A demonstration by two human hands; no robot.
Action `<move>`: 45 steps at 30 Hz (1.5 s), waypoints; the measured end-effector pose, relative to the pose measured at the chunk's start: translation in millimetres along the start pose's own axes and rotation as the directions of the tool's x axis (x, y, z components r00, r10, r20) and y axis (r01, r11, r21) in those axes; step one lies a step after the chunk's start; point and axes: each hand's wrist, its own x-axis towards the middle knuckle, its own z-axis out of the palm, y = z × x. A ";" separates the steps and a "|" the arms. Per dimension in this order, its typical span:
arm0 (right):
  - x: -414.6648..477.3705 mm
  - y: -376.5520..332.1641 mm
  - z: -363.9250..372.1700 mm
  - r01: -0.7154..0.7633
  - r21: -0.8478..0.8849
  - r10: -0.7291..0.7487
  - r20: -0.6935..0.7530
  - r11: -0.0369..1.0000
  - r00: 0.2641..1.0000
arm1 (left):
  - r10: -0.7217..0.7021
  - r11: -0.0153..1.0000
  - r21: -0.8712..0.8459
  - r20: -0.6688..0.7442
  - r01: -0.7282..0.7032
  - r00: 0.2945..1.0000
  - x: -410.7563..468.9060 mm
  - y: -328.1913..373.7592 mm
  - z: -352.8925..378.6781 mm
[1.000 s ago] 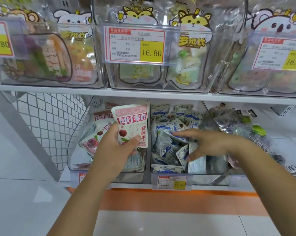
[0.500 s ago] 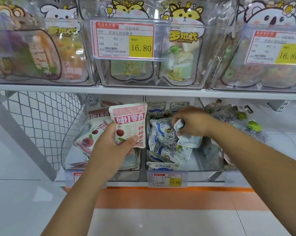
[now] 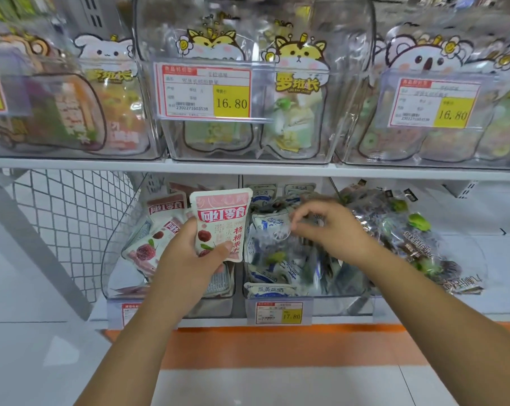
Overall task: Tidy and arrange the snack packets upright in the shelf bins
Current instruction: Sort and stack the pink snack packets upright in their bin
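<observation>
Blurred clear packet (image 3: 272,238) hides right hand's (image 3: 332,230) fingertips.

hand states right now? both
Left hand: closed on a pink-and-white bayberry snack packet, held upright.
Right hand: fingers pinching a clear, blurred packet over the middle bin.

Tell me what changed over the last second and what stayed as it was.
The right hand went from lying flat on the blue-and-white packets, to gripping one, to pinching a clear packet at its fingers above the middle bin. The left hand holds the pink packet upright as before.
</observation>
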 end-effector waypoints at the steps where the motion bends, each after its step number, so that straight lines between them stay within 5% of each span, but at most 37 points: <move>1: -7.3 -3.7 -0.1 -0.045 0.087 0.050 -0.063 0.995 0.997 | 0.000 1.000 0.008 0.001 0.000 1.000 -0.8 1.2 0.4; 6: -48.4 -14.9 0.4 -0.133 0.199 0.191 -0.306 0.971 0.933 | -0.009 0.998 0.067 -0.029 0.011 1.000 -7.3 6.5 3.1; 9: -69.4 -8.3 -14.7 -0.071 0.269 0.215 -0.555 0.961 0.804 | 0.004 0.997 0.078 -0.039 -0.001 0.999 -11.9 13.7 9.8; 11: -79.2 1.4 -34.5 -0.066 0.193 0.184 -0.693 0.979 0.697 | 0.011 0.997 0.072 -0.056 -0.007 0.998 -13.1 17.0 15.9; 13: -83.8 20.3 -56.3 -0.168 0.019 0.129 -0.729 0.986 0.672 | 0.019 0.996 0.088 -0.062 -0.014 0.998 -14.1 19.9 24.4; 15: -87.7 44.9 -70.0 -0.280 -0.143 0.109 -0.686 0.949 0.719 | 0.018 0.995 0.094 -0.032 -0.015 0.999 -16.1 20.9 34.4; 19: -98.8 83.2 -61.9 -0.411 -0.567 0.113 -0.486 0.714 0.867 | 0.003 0.989 0.145 0.039 -0.008 0.999 -19.4 19.9 51.3; 22: -95.9 81.5 -54.8 -0.415 -0.653 0.293 -0.293 0.634 0.910 | -0.006 0.987 0.161 0.068 -0.005 0.998 -19.0 19.1 55.9; 24: -92.1 72.2 -53.5 -0.432 -0.670 0.304 -0.307 0.604 0.902 | -0.018 0.987 0.160 0.064 0.007 0.998 -18.2 19.9 54.9; 28: -90.5 13.5 -32.2 -0.168 -0.521 -0.039 -0.363 0.837 0.931 | -0.038 0.987 0.156 0.019 0.034 0.999 -15.4 19.2 42.7; 31: -70.8 -18.7 6.8 -0.082 -0.311 0.064 -0.069 0.947 0.996 | -0.048 0.990 0.134 -0.025 0.051 0.999 -15.7 17.4 29.4; 34: -23.7 -1.3 34.4 -0.276 -0.346 0.319 0.074 0.897 0.945 | -0.056 0.992 0.108 -0.052 0.062 0.997 -16.4 14.7 17.0; 38: 31.7 29.4 51.5 -0.382 -0.576 0.486 0.032 0.723 0.873 | -0.080 0.993 0.079 -0.042 0.083 0.996 -15.1 11.1 6.0; 45: 52.8 50.1 61.9 -0.593 -0.347 0.617 -0.050 0.727 0.785 | -0.082 0.994 0.072 -0.014 0.083 0.997 -13.1 7.4 -4.5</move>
